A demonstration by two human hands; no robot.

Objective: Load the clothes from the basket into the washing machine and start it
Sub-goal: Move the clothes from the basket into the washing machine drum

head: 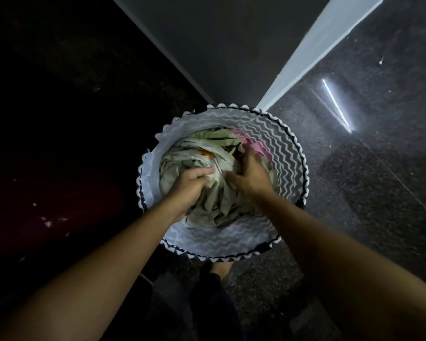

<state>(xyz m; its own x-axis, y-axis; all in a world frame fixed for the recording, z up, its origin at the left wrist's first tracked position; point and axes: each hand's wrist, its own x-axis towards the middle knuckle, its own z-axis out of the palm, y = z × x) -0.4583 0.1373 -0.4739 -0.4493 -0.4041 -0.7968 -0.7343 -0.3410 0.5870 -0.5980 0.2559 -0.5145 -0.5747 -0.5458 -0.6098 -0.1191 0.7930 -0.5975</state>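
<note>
My left hand (194,184) curls into the clothes (207,153), bunching the pale green cloth so it should lift as one bundle. They sit deep in the basket (284,153). My right hand (251,177) digs in beside it, too blurred to tell its grip.

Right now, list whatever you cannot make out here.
Head view:
Right hand: motion blur hides its grip.
Left hand: fingertips sunk in the green cloth.
Pink cloth: mostly under the green cloth.
Basket bottom: covered by clothes.
Left side: too dark.
Washing machine: outside the frame.
</note>
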